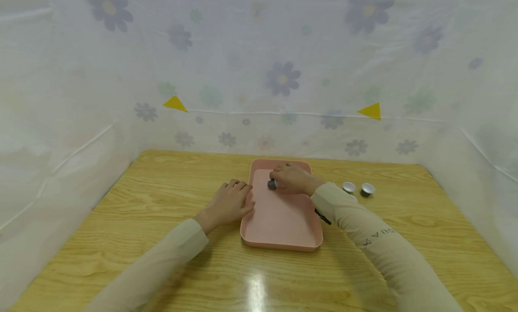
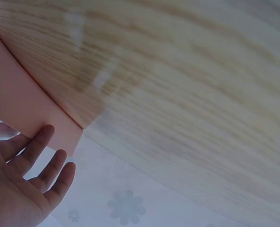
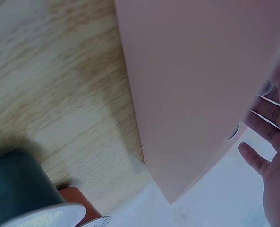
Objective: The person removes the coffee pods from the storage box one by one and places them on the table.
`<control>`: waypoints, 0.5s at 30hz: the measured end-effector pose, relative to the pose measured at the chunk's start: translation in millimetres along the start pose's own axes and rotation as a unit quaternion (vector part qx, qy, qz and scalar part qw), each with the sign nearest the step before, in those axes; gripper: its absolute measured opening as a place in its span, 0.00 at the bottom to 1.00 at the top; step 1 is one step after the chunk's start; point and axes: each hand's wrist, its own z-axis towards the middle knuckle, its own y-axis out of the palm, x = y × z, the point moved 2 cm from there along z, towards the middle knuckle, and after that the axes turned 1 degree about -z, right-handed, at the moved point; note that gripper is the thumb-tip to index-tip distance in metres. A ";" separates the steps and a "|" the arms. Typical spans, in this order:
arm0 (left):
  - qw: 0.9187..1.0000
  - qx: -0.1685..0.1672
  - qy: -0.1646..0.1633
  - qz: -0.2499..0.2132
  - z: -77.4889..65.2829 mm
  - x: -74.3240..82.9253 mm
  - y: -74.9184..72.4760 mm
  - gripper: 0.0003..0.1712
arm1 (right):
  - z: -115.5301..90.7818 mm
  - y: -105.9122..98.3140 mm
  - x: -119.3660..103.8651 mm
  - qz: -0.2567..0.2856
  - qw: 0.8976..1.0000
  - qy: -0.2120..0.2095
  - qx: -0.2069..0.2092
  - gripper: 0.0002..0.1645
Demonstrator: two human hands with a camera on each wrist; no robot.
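A pink rectangular tray point(image 1: 279, 248) lies on the wooden table. My left hand point(image 1: 230, 202) rests at its left rim, fingers loosely extended; in the left wrist view the fingertips point(image 2: 47, 132) are against the tray's outer wall. Over the tray's far half, my right hand point(image 1: 293, 179) curls its fingers beside a dark coffee capsule point(image 1: 271, 184), which pokes out at the thumb side. In the right wrist view, two silvery capsule rims show by this hand, one rim point(image 3: 234, 131) partly behind the tray wall, another rim point(image 3: 266, 88) among the fingers.
Right of the tray stand several foil-topped capsules, including a dark capsule point(image 1: 367, 189) and a white-lidded capsule point(image 1: 349, 186). The right wrist view shows an orange-brown capsule point(image 3: 75, 201). A slim black object point(image 1: 323, 216) lies by the tray's right side. A flowered curtain point(image 1: 259, 127) encloses the table.
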 end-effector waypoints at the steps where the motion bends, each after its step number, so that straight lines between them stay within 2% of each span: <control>1: 1.000 0.000 0.000 0.000 -0.1 0.1 -0.1 0.30 | -0.4 -0.1 -0.2 0.001 1.000 0.001 -0.001 0.10; 15: 1.000 -0.001 -0.003 0.003 0.7 -0.5 0.6 0.30 | -4.7 -4.9 -2.1 0.000 1.000 0.000 0.006 0.12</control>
